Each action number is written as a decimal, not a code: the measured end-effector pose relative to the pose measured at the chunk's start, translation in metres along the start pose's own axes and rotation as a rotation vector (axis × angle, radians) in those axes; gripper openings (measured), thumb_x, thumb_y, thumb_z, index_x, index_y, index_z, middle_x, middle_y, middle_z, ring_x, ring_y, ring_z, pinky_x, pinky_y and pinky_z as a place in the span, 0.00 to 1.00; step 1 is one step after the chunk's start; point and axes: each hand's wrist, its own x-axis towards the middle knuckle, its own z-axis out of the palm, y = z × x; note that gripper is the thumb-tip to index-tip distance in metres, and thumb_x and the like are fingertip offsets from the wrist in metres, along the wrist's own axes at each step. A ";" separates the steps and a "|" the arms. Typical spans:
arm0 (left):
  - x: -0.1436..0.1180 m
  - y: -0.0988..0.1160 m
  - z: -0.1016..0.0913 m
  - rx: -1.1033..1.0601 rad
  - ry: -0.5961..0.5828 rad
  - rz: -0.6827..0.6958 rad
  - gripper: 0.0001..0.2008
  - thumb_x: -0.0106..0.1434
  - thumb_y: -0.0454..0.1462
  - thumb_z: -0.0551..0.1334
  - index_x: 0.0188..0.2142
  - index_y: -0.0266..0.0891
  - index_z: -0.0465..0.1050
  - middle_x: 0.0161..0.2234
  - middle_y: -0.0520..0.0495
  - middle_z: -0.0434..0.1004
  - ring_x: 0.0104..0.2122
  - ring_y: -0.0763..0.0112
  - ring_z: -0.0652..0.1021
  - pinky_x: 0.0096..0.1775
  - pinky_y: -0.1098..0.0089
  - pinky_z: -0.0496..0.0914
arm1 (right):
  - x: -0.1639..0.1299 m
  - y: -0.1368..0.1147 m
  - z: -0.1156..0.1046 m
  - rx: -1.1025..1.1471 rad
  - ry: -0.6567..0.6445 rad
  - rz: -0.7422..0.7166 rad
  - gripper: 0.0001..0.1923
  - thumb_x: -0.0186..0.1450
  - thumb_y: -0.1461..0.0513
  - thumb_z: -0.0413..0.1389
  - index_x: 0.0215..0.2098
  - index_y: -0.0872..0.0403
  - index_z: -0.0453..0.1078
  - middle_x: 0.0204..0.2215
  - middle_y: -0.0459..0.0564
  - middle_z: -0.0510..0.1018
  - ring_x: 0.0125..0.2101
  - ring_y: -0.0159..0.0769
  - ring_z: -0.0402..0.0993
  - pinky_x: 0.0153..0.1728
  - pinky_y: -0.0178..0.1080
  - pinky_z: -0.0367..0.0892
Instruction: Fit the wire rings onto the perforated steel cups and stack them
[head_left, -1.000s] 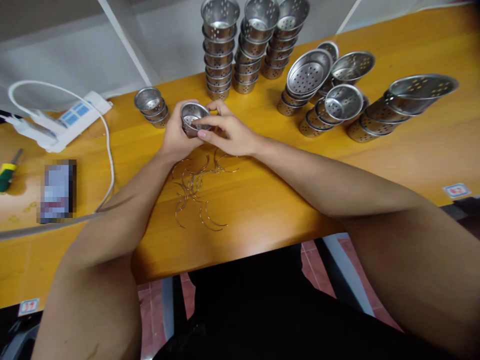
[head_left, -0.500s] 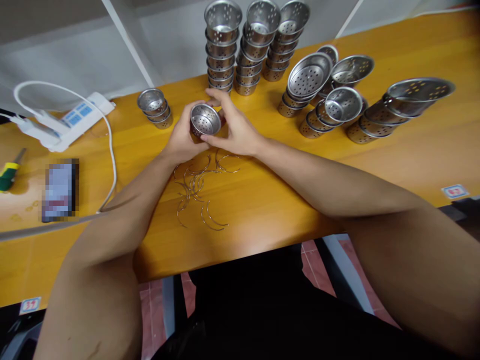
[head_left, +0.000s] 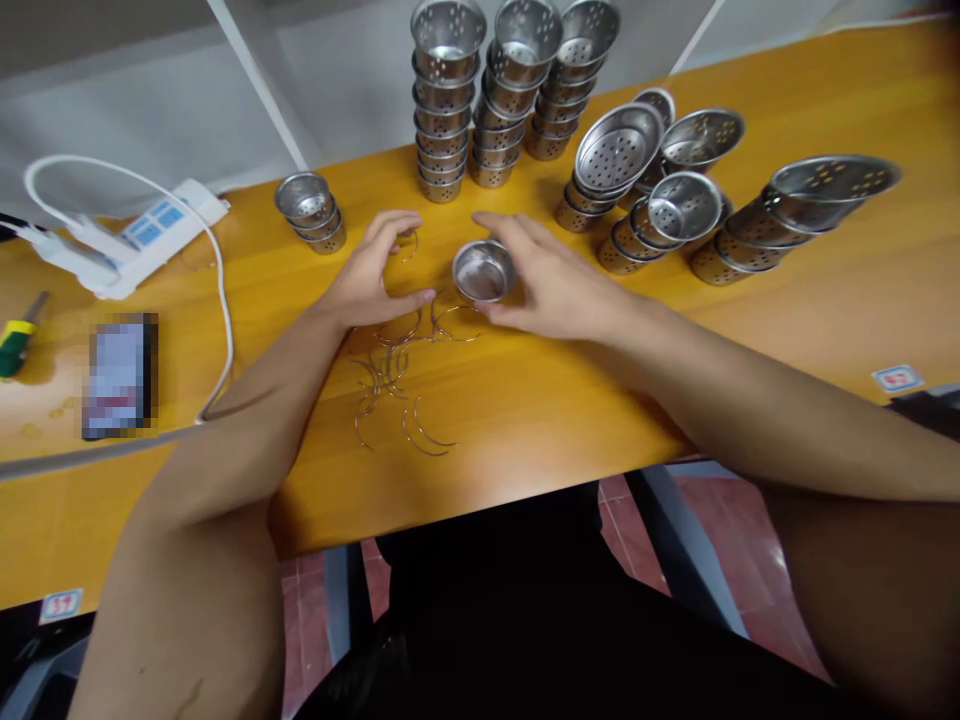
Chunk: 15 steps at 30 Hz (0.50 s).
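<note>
My right hand (head_left: 536,275) is around a small perforated metal cup (head_left: 484,272), thumb at the near side and fingers at the far side. The cup is blurred, and its mouth faces up toward me. Apart from the cup, my left hand (head_left: 373,275) has its thumb and fingers spread in a curve. A thin curved wire (head_left: 411,246) shows beside its fingertips; whether they touch it I cannot tell. Several more curved wires (head_left: 386,365) lie loose on the table, nearer to me than both hands.
Tall stacks of perforated cups (head_left: 442,125) stand at the back, a short stack (head_left: 311,210) to their left. Leaning stacks (head_left: 682,210) are on the right. A power strip (head_left: 161,235), a white cable (head_left: 223,320), a phone (head_left: 118,378) and a screwdriver (head_left: 19,340) occupy the table's left side.
My left hand has let go of the cup and opened. My right hand has moved right and slightly nearer to me, carrying the cup away from the left hand.
</note>
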 end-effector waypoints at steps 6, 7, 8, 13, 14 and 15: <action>0.001 -0.003 -0.001 0.044 0.005 -0.038 0.47 0.80 0.72 0.71 0.83 0.51 0.66 0.83 0.37 0.70 0.80 0.39 0.73 0.79 0.24 0.76 | -0.091 0.024 -0.035 -0.092 -0.091 0.136 0.47 0.76 0.45 0.67 0.87 0.51 0.66 0.76 0.68 0.80 0.75 0.73 0.81 0.78 0.74 0.76; 0.000 -0.004 -0.001 0.049 0.000 -0.051 0.46 0.81 0.72 0.69 0.83 0.51 0.66 0.83 0.38 0.69 0.80 0.40 0.73 0.79 0.25 0.77 | -0.104 0.026 -0.041 -0.103 -0.083 0.179 0.47 0.76 0.44 0.67 0.86 0.51 0.67 0.77 0.69 0.80 0.76 0.74 0.80 0.78 0.74 0.76; -0.001 -0.005 -0.001 0.054 -0.003 -0.064 0.44 0.82 0.71 0.68 0.83 0.51 0.65 0.84 0.39 0.69 0.80 0.42 0.72 0.79 0.25 0.77 | -0.116 0.027 -0.047 -0.115 -0.073 0.228 0.47 0.76 0.43 0.66 0.86 0.52 0.66 0.78 0.70 0.79 0.77 0.74 0.79 0.79 0.73 0.76; -0.003 -0.013 0.002 0.064 0.054 -0.039 0.43 0.82 0.71 0.69 0.81 0.51 0.68 0.81 0.37 0.72 0.77 0.39 0.76 0.72 0.27 0.84 | -0.165 0.031 -0.056 -0.255 0.110 0.420 0.50 0.75 0.40 0.66 0.84 0.61 0.71 0.74 0.79 0.80 0.74 0.77 0.82 0.77 0.72 0.79; -0.002 -0.016 0.003 0.069 0.065 -0.021 0.44 0.81 0.71 0.70 0.80 0.50 0.69 0.80 0.35 0.73 0.77 0.37 0.77 0.72 0.26 0.85 | -0.172 0.030 -0.055 -0.310 0.198 0.402 0.48 0.75 0.41 0.66 0.82 0.60 0.74 0.73 0.80 0.81 0.74 0.78 0.83 0.77 0.72 0.79; -0.002 -0.019 0.004 0.078 0.078 -0.008 0.43 0.80 0.70 0.71 0.80 0.50 0.69 0.79 0.35 0.74 0.77 0.35 0.78 0.72 0.25 0.84 | -0.177 0.029 -0.052 -0.362 0.298 0.369 0.43 0.75 0.41 0.66 0.78 0.59 0.78 0.71 0.80 0.81 0.74 0.78 0.83 0.76 0.72 0.79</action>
